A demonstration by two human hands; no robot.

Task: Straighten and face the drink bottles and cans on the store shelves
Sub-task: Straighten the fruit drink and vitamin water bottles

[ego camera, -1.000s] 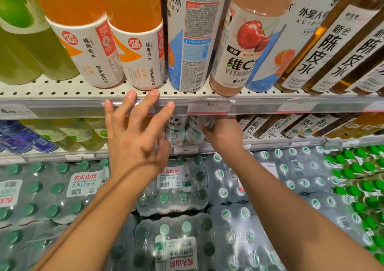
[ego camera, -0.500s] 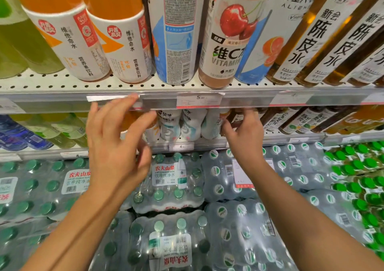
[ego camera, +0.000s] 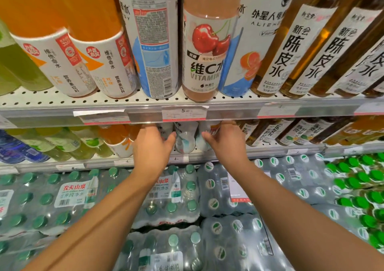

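Hands reach under the upper shelf's price rail: left hand and right hand flank a pale bottle near the middle shelf's front edge; fingers hidden, grips unclear.

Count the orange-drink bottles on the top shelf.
2, both at the left of the top shelf, side by side: one orange bottle further left, the other beside the blue-and-white bottle. More may stand hidden behind them.
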